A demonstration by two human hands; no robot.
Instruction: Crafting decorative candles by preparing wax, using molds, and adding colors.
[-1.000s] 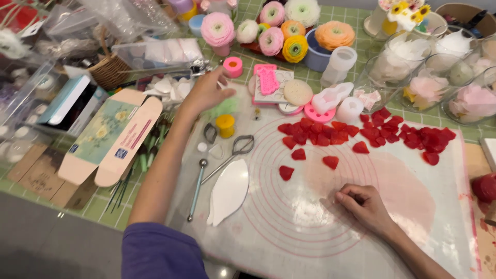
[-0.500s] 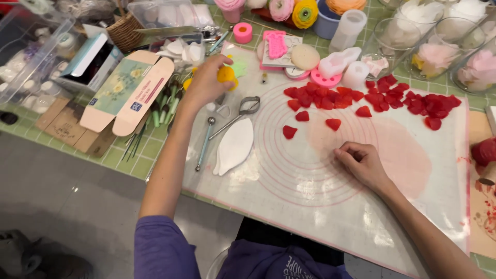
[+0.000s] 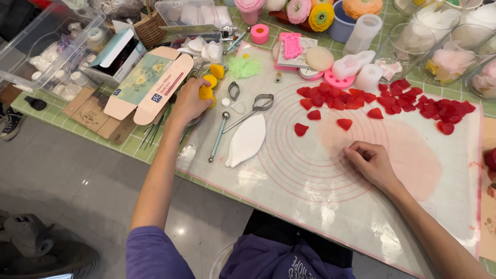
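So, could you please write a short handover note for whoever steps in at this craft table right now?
Left hand: closed around a yellow piece at the left edge of the silicone mat, beside the open pink box.
Right hand: loosely curled, resting on the mat at the pale pink rolled sheet; whether it holds anything cannot be seen.
Done: many red petals lie cut out along the top of the mat.
Near the left hand: ball tool, white leaf-shaped piece, metal cutters.
Left: the pink sheet is still uncut.

Red petals — pink-ringed mat — green-checked table.
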